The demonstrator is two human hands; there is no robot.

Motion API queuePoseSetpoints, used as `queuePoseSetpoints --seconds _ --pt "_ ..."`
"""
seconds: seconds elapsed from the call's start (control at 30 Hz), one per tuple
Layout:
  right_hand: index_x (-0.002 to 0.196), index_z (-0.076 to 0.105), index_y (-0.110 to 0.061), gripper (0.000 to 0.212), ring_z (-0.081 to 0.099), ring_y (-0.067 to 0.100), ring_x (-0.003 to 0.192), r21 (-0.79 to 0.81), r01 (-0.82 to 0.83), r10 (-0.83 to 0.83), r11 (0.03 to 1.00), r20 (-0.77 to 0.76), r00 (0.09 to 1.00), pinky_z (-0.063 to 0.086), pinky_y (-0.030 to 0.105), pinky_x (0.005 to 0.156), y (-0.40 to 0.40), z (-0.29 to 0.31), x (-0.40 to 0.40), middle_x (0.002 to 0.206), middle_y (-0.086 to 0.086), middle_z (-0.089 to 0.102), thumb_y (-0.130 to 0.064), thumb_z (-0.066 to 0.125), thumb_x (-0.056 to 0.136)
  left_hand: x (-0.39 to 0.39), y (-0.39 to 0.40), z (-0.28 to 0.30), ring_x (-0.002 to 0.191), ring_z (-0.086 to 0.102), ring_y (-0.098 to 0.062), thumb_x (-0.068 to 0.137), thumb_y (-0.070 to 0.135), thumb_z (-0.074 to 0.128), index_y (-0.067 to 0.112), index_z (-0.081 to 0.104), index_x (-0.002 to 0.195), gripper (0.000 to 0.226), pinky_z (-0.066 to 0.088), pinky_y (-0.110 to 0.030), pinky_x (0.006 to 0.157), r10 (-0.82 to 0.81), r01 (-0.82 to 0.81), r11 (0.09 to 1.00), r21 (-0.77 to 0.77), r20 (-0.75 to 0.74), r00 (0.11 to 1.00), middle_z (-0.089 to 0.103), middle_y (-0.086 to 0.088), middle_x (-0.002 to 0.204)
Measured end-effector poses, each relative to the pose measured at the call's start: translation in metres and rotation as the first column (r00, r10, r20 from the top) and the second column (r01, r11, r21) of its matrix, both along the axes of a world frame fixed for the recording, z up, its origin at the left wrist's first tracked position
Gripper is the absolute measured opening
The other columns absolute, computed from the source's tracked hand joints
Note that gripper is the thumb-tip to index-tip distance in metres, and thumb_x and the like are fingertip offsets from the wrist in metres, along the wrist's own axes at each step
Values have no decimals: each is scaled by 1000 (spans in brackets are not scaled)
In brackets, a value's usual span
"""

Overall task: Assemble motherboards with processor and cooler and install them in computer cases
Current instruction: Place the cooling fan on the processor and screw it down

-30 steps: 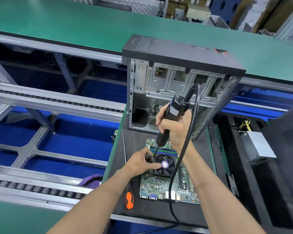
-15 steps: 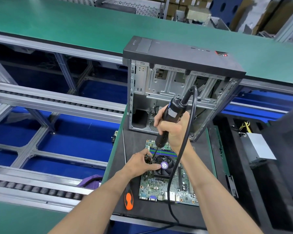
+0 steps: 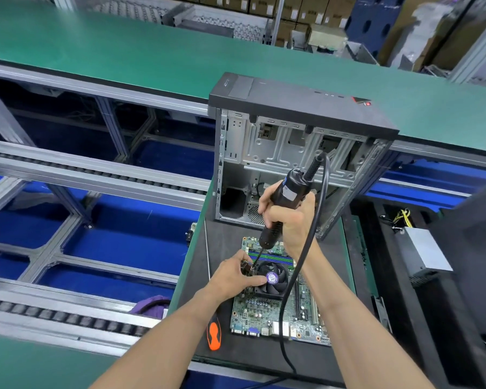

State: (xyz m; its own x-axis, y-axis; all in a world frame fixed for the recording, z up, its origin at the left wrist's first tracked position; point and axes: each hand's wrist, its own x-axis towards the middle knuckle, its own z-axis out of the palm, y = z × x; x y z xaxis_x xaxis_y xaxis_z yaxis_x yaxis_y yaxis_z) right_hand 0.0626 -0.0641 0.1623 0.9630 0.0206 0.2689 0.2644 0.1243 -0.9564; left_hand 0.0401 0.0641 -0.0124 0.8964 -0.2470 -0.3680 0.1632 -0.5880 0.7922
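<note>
Around me: a green conveyor belt (image 3: 157, 51) runs across the far side, and silver roller rails (image 3: 90, 175) over blue flooring fill my left. On the black work mat (image 3: 225, 237) the computer case (image 3: 298, 153) stands upright at the far end, side open toward me, bare metal bays showing, black top panel above. A long-shafted screwdriver with an orange handle (image 3: 213, 332) lies along the mat's left edge, just beside my left forearm. Off to my right, a silver power supply (image 3: 424, 254) with yellow wires sits in a dark tray. Something purple (image 3: 152, 304) pokes out near the rollers. The driver's black cable (image 3: 306, 265) loops down from its top across my right wrist and over the board, cutting across my view of the right side of the cooler.

The motherboard (image 3: 267, 313) lies flat on the mat, in front of the case, ports edge toward me, green with memory slots at its far end. The cooler (image 3: 272, 279) sits on it, black fan, round purple sticker at the hub.

My right hand (image 3: 289, 223) is wrapped tight round the black electric screwdriver (image 3: 281, 209), tilted, bit angled down to the cooler's far-left corner. My left hand (image 3: 236, 276) rests at that same corner, thumb stretched along the cooler's left edge toward the sticker, fingers curled round the spot where the bit lands; what they pinch there I cannot tell, too small.
</note>
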Motion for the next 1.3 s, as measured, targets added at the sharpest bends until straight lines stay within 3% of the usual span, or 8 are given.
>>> queuePoseSetpoints --seconds 0.17,0.27,0.4,0.57,0.83,1.07,1.2,1.3 --pt "71 64 0 27 48 21 49 15 28 -28 1000 10 1000 35 29 48 -1 8 -11 62 24 54 12 51 50 -14 -2 7 97 47 -13 68 53 85 24 51 102 56 45 -34 83 116 -130 990 50 216 970 53 8 102" --pt "73 57 12 26 46 21 48 82 65 -69 995 49 996 34 30 47 -7 14 -21 62 21 53 11 50 48 -27 8 2 82 54 -9 84 25 76 23 60 84 16 43 -28 75 191 -164 978 -131 229 954 58 6 90" --pt "72 56 11 25 42 20 47 110 63 -70 992 61 996 33 28 47 -8 16 -38 61 17 52 13 49 48 -43 18 -7 78 59 -5 88 0 64 19 73 91 21 46 -21 74 90 -71 992 -102 195 977 66 4 92" --pt "72 58 9 25 39 22 46 86 68 -70 994 26 997 31 32 48 -5 11 -51 60 29 48 13 49 49 -42 11 -8 93 68 -13 90 6 70 15 75 103 17 52 -24 88 23 -12 996 -84 135 991 74 3 99" --pt "72 57 11 25 40 21 45 95 49 -51 994 14 999 32 30 47 -2 7 -54 59 32 47 14 50 49 -36 8 -8 70 57 14 86 8 75 18 75 85 9 39 -7 69 5 -1 1000 -17 202 979 67 18 76" --pt "74 56 10 23 40 21 46 -9 -22 21 1000 -18 1000 30 32 47 4 8 -55 60 33 44 11 51 52 -35 10 -6 69 60 6 86 12 75 36 67 74 28 41 -9 66 -9 9 1000 2 196 981 67 20 72" --pt "72 58 4 25 42 22 47 -45 -99 100 994 2 995 33 30 45 7 5 -51 59 24 50 10 50 50 -34 10 -4 65 59 0 86 12 74 35 66 72 29 42 -14 65 -9 8 1000 7 200 980 67 16 69" --pt "71 59 0 29 41 28 50 -99 -180 181 979 0 983 31 38 45 8 4 -44 58 26 48 9 50 45 -35 11 -3 66 61 -1 86 5 73 29 68 73 28 45 -16 69 -12 13 1000 -6 196 981 68 13 71"
